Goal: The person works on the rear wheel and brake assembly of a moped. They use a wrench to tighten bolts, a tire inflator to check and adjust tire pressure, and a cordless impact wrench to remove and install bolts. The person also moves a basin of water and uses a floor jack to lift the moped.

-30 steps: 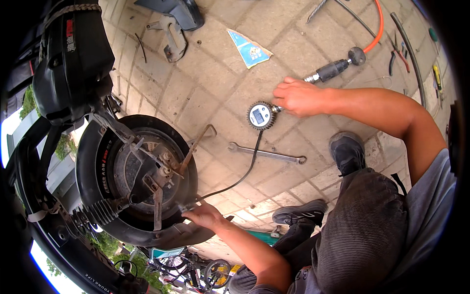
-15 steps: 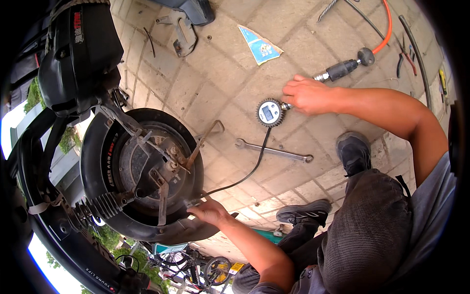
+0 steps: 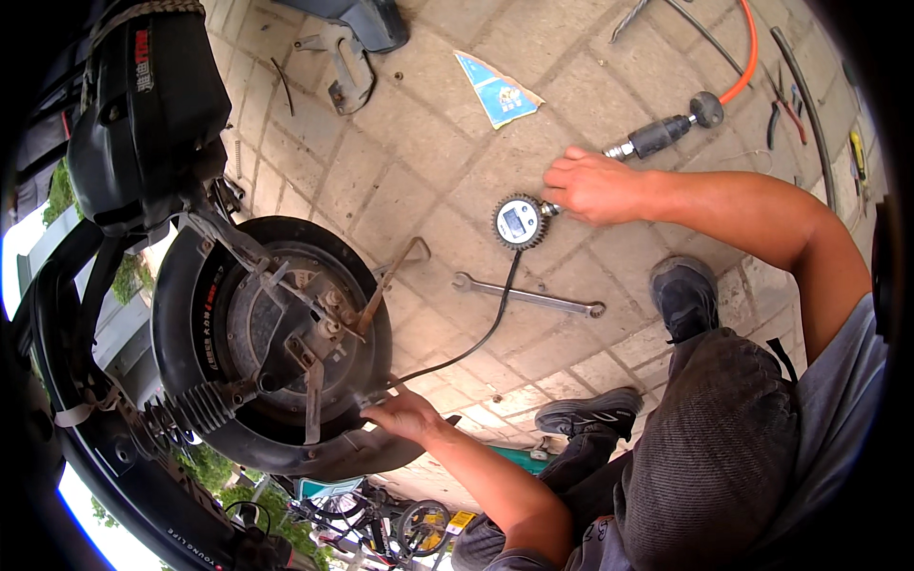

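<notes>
My right hand [image 3: 598, 187] is wrapped round the body of a tyre inflator gauge. Its round digital dial [image 3: 519, 221] with a ridged black rim sticks out to the left of my fingers, and a black grip [image 3: 659, 138] shows past them on the right. From the dial a thin black hose [image 3: 484, 338] curves down to my left hand [image 3: 405, 415]. That hand is closed on the hose's end against the lower right side of a scooter wheel [image 3: 367, 276]. The fitting and the valve there are mostly hidden. A combination wrench [image 3: 528, 294] lies under the hose.
An orange air hose [image 3: 750, 57] runs off from the inflator at upper right. Pliers [image 3: 798, 119] and a black tube [image 3: 807, 114] lie nearby. A torn blue-and-white card [image 3: 497, 90] and a metal bracket [image 3: 352, 81] rest on the paving. The scooter's shock absorber [image 3: 190, 407] stands at left.
The view has shifted slightly, so everything sits a little further left. Both hands keep their holds, and the inflator and hose stay in place.
</notes>
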The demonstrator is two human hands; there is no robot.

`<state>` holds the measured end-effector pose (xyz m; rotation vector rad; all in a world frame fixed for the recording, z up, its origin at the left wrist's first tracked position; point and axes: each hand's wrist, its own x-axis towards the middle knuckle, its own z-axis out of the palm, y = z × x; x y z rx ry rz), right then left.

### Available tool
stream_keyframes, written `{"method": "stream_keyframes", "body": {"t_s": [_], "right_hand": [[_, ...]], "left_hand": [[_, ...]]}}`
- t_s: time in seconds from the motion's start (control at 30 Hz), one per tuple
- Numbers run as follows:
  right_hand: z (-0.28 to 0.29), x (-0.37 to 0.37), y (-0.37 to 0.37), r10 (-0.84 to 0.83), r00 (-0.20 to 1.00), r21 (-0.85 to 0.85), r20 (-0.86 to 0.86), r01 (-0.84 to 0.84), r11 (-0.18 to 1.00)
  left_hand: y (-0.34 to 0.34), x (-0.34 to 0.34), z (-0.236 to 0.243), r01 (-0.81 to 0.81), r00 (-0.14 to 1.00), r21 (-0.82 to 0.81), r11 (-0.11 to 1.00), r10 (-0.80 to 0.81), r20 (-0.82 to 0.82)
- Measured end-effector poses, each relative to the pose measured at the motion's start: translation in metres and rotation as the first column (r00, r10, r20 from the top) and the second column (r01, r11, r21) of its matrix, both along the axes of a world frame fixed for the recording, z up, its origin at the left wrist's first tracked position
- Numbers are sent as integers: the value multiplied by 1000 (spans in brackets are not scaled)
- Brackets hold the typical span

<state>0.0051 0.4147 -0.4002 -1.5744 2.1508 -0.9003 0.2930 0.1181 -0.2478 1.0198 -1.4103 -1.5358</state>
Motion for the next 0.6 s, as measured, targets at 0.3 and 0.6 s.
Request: {"method": "stream_keyframes", "body": {"t_s": [0.3,0.6], "right_hand": [[1,0,0,5,1000,1,4,-5,1000],[0,0,1,-4,1000,-7,-10,4,1000]], "left_hand": [[0,0,0,-13,1000,21,1000,13,-14],[2,-4,1,-11,1000,15,1000,11,0]]}}
